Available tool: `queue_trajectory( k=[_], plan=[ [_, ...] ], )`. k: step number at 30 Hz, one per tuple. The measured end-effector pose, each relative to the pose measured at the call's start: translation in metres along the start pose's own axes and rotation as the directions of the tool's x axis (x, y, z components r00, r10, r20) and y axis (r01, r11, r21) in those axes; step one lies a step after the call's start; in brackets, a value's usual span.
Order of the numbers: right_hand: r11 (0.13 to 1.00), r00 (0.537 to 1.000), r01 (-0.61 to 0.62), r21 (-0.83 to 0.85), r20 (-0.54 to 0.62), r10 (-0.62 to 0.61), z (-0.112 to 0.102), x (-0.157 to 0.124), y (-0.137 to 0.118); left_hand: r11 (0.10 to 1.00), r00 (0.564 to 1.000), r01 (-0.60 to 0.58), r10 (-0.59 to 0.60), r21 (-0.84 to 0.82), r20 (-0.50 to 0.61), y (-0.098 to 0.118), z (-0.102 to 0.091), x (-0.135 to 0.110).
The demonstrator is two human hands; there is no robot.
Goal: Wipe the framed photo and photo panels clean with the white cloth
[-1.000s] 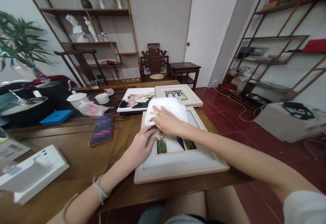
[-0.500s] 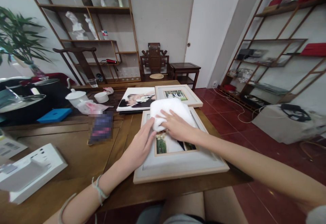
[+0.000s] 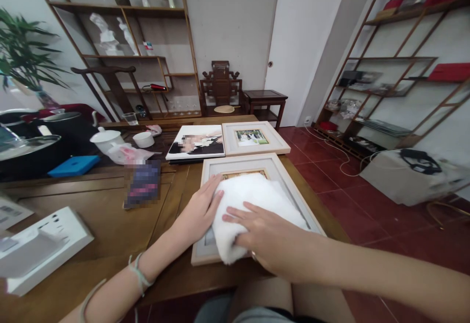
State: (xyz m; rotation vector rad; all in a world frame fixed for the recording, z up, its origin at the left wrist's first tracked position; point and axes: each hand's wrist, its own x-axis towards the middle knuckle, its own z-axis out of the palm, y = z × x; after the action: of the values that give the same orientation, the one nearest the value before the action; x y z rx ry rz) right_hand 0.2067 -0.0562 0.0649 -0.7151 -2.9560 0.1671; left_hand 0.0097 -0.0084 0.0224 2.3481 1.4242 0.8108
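A folded white cloth (image 3: pixel 253 191) lies over a light wooden picture frame (image 3: pixel 281 163) and hides most of the photo in it. My right hand (image 3: pixel 264 240) presses on the cloth near the frame's front, fingers spread over the top and thumb tucked against its near fold. On the frame's left side rests my left hand (image 3: pixel 200 209), its fingers stretched forward and thumb apart, touching the frame beside the cloth. Whether the left thumb also touches the cloth, I cannot tell.
Behind are a second framed photo (image 3: pixel 277 142) and a photo panel (image 3: pixel 203 132). Leftward stand a white teapot (image 3: pixel 106 137), a white cup (image 3: pixel 143 140), a blue box (image 3: pixel 73 165) and a white tray-like box (image 3: pixel 51 249). The wooden table (image 3: pixel 147 215) ends close to my lap.
My right hand has pulled the white cloth toward me, from the frame's far part to its near part. My left hand has stayed on the frame's left side.
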Motion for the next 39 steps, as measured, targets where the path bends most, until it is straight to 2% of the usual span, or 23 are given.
queue_trajectory(
  k=[3, 6, 8, 9, 10, 11, 13, 14, 15, 16, 17, 18, 19, 20, 22, 23, 25, 27, 31, 35, 39],
  plan=[
    [0.994, 0.999, 0.02, 0.109, 0.032, -0.024, -0.011, -0.02, -0.005, 0.999, 0.999, -0.019, 0.017, 0.036, 0.033, 0.0, 0.001, 0.002],
    [0.96, 0.998, -0.023, 0.281, 0.07, 0.003, -0.027, -0.034, 0.002, 0.997, 0.998, -0.031, 0.027, 0.07, 0.053, -0.001, 0.001, 0.002],
    [0.898, 0.991, -0.12, 0.423, 0.002, 0.132, -0.038, -0.041, 0.014, 0.996, 0.997, -0.037, 0.032, 0.085, 0.065, -0.001, 0.001, 0.002],
    [0.846, 0.967, -0.176, 0.503, -0.071, 0.244, -0.042, -0.044, 0.023, 0.995, 0.997, -0.042, 0.036, 0.088, 0.069, -0.001, 0.0, 0.002],
    [0.778, 0.912, -0.223, 0.587, -0.158, 0.38, -0.046, -0.047, 0.033, 0.995, 0.997, -0.044, 0.038, 0.088, 0.071, -0.001, 0.0, 0.002],
    [0.699, 0.816, -0.254, 0.669, -0.24, 0.526, -0.049, -0.049, 0.044, 0.995, 0.997, -0.043, 0.037, 0.09, 0.071, -0.001, 0.0, 0.002],
    [0.563, 0.557, -0.252, 0.787, -0.358, 0.75, -0.055, -0.054, 0.068, 0.995, 0.998, -0.031, 0.024, 0.098, 0.065, -0.001, 0.001, 0.002],
    [0.549, 0.439, -0.237, 0.801, -0.416, 0.796, -0.058, -0.056, 0.08, 0.994, 0.998, -0.022, 0.016, 0.104, 0.061, -0.001, 0.001, 0.002],
    [0.581, 0.348, -0.246, 0.776, -0.488, 0.8, -0.061, -0.058, 0.091, 0.994, 0.998, -0.018, 0.012, 0.108, 0.062, -0.002, 0.001, 0.002],
    [0.644, 0.282, -0.293, 0.706, -0.58, 0.764, -0.064, -0.06, 0.101, 0.994, 0.998, -0.018, 0.011, 0.11, 0.064, -0.002, 0.001, 0.002],
    [0.72, 0.274, -0.382, 0.58, -0.673, 0.687, -0.065, -0.06, 0.111, 0.994, 0.998, -0.02, 0.013, 0.11, 0.064, -0.002, 0.001, 0.002],
    [0.776, 0.323, -0.478, 0.412, -0.739, 0.591, -0.066, -0.06, 0.119, 0.994, 0.998, -0.023, 0.017, 0.108, 0.061, -0.002, 0.001, 0.002],
    [0.803, 0.409, -0.548, 0.234, -0.763, 0.501, -0.065, -0.059, 0.126, 0.994, 0.998, -0.028, 0.022, 0.106, 0.057, -0.002, 0.001, 0.001],
    [0.814, 0.514, -0.576, 0.074, -0.741, 0.432, -0.062, -0.056, 0.132, 0.994, 0.998, -0.033, 0.028, 0.103, 0.05, -0.002, 0.001, 0.001],
    [0.848, 0.72, -0.514, -0.129, -0.602, 0.344, -0.051, -0.047, 0.141, 0.994, 0.999, -0.039, 0.035, 0.102, 0.04, -0.002, 0.001, 0.001],
    [0.872, 0.793, -0.459, -0.17, -0.522, 0.315, -0.042, -0.041, 0.144, 0.994, 0.999, -0.04, 0.036, 0.102, 0.038, -0.003, 0.001, 0.001],
    [0.903, 0.879, -0.372, -0.213, -0.393, 0.27, -0.024, -0.03, 0.146, 0.994, 0.999, -0.041, 0.038, 0.097, 0.036, -0.003, 0.001, 0.002],
    [0.915, 0.918, -0.326, -0.239, -0.31, 0.247, -0.008, -0.021, 0.145, 0.995, 0.998, -0.046, 0.043, 0.091, 0.035, -0.004, 0.001, 0.002],
    [0.914, 0.936, -0.313, -0.258, -0.249, 0.25, 0.007, -0.016, 0.136, 0.993, 0.999, -0.044, 0.041, 0.105, 0.036, -0.006, 0.003, 0.002],
    [0.926, 0.959, -0.265, -0.269, -0.175, 0.224, 0.003, -0.024, 0.113, 0.993, 0.999, -0.022, 0.016, 0.12, 0.047, -0.006, 0.004, 0.002],
    [0.954, 0.977, -0.215, -0.21, -0.051, 0.209, -0.011, -0.041, 0.066, 0.992, 0.999, -0.029, 0.023, 0.124, 0.046, -0.007, 0.005, 0.002]
  ],
)
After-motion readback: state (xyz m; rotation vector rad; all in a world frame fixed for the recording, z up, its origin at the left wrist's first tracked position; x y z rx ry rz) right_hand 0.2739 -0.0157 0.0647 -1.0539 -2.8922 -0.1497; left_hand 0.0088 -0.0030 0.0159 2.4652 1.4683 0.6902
